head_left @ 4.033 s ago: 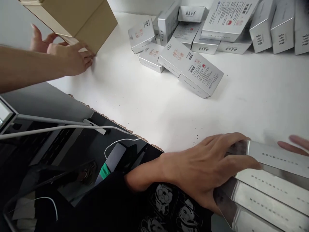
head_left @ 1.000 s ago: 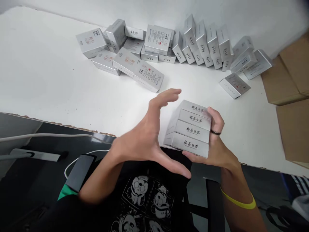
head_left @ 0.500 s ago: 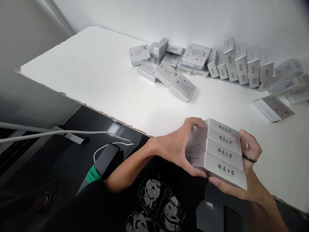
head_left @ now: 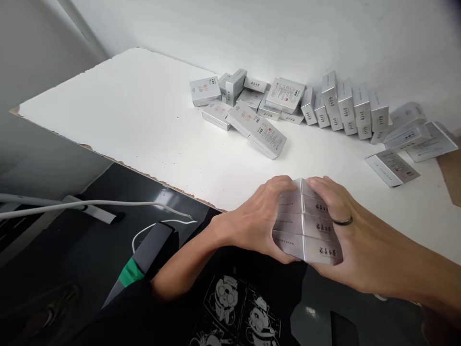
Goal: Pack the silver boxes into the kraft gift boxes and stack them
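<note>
A row of several silver-grey boxes (head_left: 302, 223) with dark Chinese lettering is squeezed between both my hands near the table's front edge. My left hand (head_left: 257, 218) wraps the boxes' left side, thumb low and fingers along the far end. On the other side my right hand (head_left: 342, 230), with a dark ring on one finger, clasps them with its fingers curled over the far end. My palms and fingers hide part of the boxes. Beyond them, a pair of similar boxes (head_left: 257, 129) lies flat on the white table (head_left: 144, 120).
Upright boxes (head_left: 345, 108) stand stacked in a row by the wall, with a loose pile (head_left: 286, 95) to their left. A single box (head_left: 392, 167) lies at the right, near a brown patch (head_left: 450, 175). White cables (head_left: 118, 203) hang beside the rough table edge.
The held boxes have turned, so the edge between two faces now points toward me and the lettering appears upside down. My right hand has shifted left and over their right side.
</note>
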A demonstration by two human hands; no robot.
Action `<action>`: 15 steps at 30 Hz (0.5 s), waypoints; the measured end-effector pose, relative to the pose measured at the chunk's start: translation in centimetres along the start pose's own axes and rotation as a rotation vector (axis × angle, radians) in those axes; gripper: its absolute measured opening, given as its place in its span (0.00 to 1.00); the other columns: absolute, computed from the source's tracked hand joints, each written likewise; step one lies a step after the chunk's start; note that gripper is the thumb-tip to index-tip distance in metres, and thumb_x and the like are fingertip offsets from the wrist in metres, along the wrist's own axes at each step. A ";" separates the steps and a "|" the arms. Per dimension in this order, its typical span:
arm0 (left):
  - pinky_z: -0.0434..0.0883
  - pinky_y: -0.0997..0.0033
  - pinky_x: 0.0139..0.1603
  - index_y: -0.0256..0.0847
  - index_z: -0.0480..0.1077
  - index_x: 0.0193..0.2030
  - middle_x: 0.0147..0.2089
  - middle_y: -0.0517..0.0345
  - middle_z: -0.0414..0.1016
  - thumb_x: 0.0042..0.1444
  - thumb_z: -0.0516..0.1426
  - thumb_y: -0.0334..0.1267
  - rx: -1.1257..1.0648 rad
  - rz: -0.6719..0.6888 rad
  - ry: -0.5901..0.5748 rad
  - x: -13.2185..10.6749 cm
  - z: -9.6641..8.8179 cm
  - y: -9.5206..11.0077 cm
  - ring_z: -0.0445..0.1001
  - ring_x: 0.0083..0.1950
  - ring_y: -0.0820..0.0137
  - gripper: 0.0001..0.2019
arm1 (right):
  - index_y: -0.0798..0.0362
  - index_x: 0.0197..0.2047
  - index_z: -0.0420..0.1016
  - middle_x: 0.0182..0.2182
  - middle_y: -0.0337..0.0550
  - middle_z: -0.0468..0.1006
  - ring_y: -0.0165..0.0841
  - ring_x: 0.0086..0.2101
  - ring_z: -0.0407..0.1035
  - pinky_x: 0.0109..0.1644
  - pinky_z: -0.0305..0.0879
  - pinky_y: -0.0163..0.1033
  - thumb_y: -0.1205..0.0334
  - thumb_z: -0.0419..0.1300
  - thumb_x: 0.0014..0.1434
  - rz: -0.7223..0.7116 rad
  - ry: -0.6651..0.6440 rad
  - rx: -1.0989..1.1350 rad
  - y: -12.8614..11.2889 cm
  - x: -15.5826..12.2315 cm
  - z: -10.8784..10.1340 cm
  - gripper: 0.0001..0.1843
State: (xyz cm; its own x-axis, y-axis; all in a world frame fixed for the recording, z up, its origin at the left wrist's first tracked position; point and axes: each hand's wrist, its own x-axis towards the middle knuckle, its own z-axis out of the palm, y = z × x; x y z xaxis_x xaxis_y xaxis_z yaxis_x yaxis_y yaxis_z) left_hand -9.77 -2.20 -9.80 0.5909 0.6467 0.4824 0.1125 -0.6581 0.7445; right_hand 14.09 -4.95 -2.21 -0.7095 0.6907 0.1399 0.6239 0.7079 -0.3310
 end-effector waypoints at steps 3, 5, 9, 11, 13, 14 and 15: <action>0.67 0.37 0.71 0.48 0.38 0.69 0.69 0.38 0.51 0.43 0.70 0.62 -0.009 -0.001 0.055 -0.8 -0.8 -0.1 0.53 0.76 0.37 0.58 | 0.41 0.80 0.34 0.71 0.54 0.56 0.61 0.64 0.62 0.57 0.75 0.70 0.54 0.71 0.50 0.012 -0.001 0.044 0.3 0.8 0.3 0.66; 0.62 0.34 0.74 0.50 0.38 0.69 0.70 0.39 0.47 0.42 0.71 0.64 0.034 0.032 0.176 -2.0 -1.5 0.3 0.48 0.77 0.39 0.59 | 0.39 0.80 0.34 0.71 0.54 0.56 0.62 0.63 0.63 0.57 0.75 0.71 0.49 0.72 0.50 -0.003 -0.007 0.074 0.6 2.1 0.1 0.66; 0.60 0.27 0.71 0.59 0.41 0.71 0.73 0.47 0.46 0.36 0.69 0.73 0.155 0.052 0.563 -7.1 0.3 2.2 0.51 0.76 0.39 0.61 | 0.38 0.79 0.41 0.64 0.56 0.65 0.66 0.60 0.65 0.54 0.72 0.75 0.40 0.77 0.43 -0.019 -0.047 0.133 0.8 8.4 -0.6 0.70; 0.66 0.29 0.67 0.70 0.40 0.71 0.71 0.53 0.56 0.40 0.68 0.71 0.191 0.055 0.553 -10.6 3.1 3.1 0.60 0.71 0.42 0.57 | 0.42 0.77 0.51 0.59 0.54 0.69 0.68 0.60 0.65 0.57 0.66 0.77 0.41 0.79 0.36 -0.029 -0.033 0.136 0.3 13.2 -0.4 0.70; 0.75 0.41 0.61 0.72 0.56 0.63 0.65 0.61 0.68 0.46 0.69 0.62 0.185 0.116 0.292 -13.6 5.9 4.0 0.72 0.64 0.51 0.40 | 0.49 0.75 0.57 0.57 0.51 0.71 0.68 0.62 0.64 0.60 0.61 0.75 0.39 0.78 0.31 -0.077 -0.003 0.072 -0.9 18.4 0.6 0.70; 0.77 0.46 0.60 0.67 0.64 0.56 0.63 0.64 0.72 0.49 0.69 0.59 0.174 0.153 0.224 -14.7 6.9 4.5 0.75 0.61 0.55 0.29 | 0.51 0.74 0.59 0.58 0.50 0.71 0.66 0.63 0.63 0.61 0.60 0.70 0.40 0.75 0.36 -0.121 0.029 0.003 -1.6 20.8 1.3 0.65; 0.78 0.52 0.60 0.60 0.69 0.49 0.62 0.65 0.74 0.52 0.68 0.55 0.168 0.203 0.163 -15.4 7.5 5.0 0.76 0.60 0.59 0.20 | 0.55 0.73 0.61 0.60 0.49 0.71 0.62 0.65 0.62 0.61 0.59 0.65 0.41 0.71 0.42 -0.176 0.076 -0.103 -2.4 23.0 2.1 0.58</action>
State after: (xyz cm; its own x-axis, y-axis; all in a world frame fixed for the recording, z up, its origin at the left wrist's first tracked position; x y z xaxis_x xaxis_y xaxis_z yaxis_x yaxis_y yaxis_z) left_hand -12.32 -18.35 -16.99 0.4806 0.5398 0.6911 0.1439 -0.8260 0.5450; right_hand -4.41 8.90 -0.15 -0.7863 0.5612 0.2586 0.5253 0.8275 -0.1983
